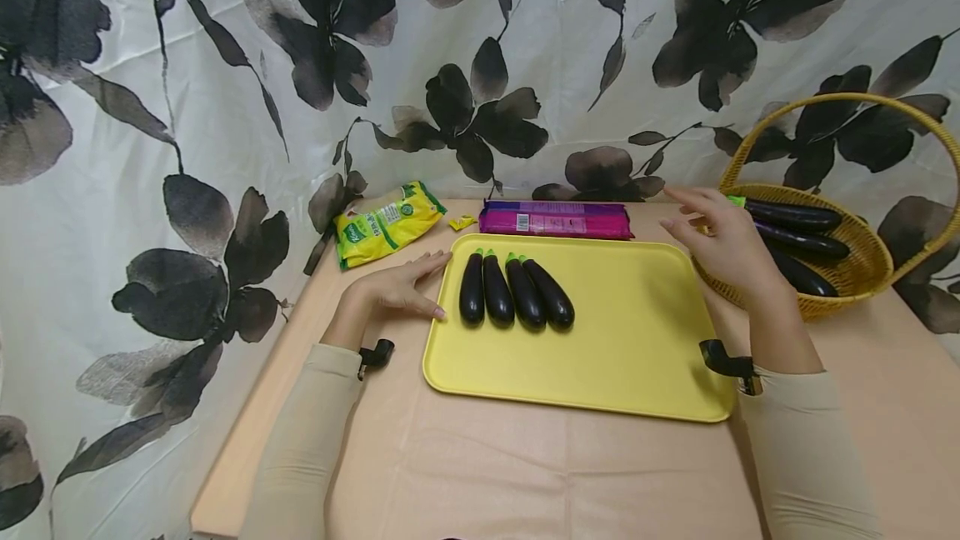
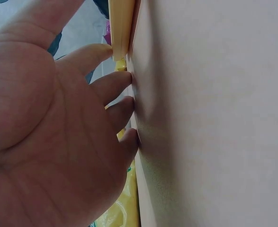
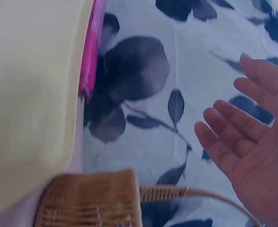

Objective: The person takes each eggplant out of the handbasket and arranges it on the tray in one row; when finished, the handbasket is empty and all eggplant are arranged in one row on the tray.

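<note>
A yellow tray (image 1: 637,348) lies on the table with several dark eggplants (image 1: 527,294) side by side on its left half, green stem ends pointing away. My left hand (image 1: 392,288) is at the tray's left edge, fingers spread, thumb and a fingertip touching the rim; in the left wrist view the other fingertips of that hand (image 2: 77,123) rest on the tabletop. Above the tray's far right corner, my right hand (image 1: 727,244) is raised beside a wicker basket (image 1: 862,277), holding nothing. Three eggplants (image 1: 806,244) lie in the basket, partly hidden by that hand.
A yellow-green packet (image 1: 390,225) and a small yellow wrapped piece (image 1: 462,222) lie behind the tray's left side. Along its far edge is a purple-pink package (image 1: 555,220). The basket's tall handle (image 1: 847,97) arches up at the right. Floral cloth (image 1: 247,140) hangs behind the table.
</note>
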`<act>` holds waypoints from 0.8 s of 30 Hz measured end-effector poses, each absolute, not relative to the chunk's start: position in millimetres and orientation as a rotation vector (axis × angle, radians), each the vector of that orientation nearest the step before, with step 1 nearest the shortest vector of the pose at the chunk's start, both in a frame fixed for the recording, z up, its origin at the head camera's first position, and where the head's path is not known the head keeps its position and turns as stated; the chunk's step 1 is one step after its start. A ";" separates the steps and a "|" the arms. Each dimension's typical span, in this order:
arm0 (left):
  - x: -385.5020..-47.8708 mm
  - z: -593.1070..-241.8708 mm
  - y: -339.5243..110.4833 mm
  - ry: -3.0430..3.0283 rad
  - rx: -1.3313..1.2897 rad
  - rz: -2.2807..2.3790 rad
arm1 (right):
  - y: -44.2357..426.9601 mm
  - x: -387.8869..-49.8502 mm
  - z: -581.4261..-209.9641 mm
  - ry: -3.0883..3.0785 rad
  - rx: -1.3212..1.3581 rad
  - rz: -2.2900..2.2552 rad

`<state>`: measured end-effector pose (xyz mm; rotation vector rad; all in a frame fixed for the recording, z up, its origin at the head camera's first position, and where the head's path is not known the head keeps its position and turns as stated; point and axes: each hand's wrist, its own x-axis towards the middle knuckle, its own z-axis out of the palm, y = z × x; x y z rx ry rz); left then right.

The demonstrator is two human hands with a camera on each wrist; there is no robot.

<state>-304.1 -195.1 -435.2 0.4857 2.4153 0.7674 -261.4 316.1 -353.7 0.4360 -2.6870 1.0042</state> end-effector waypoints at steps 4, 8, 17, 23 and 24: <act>-305.0 -436.8 -195.4 2.419 0.484 0.751 | 334.9 -262.8 -355.0 -2.684 0.364 0.975; -305.1 -436.5 -195.3 2.423 0.488 0.748 | 354.8 -261.4 -355.6 -2.707 0.247 0.972; -306.1 -435.8 -195.6 2.414 0.478 0.771 | 391.0 -260.7 -366.1 -2.743 0.034 0.948; -306.5 -437.0 -196.4 2.416 0.475 0.763 | 406.5 -260.5 -374.8 -2.772 -0.013 0.947; -306.4 -437.1 -196.4 2.417 0.477 0.762 | 409.1 -260.9 -376.1 -2.788 -0.025 0.953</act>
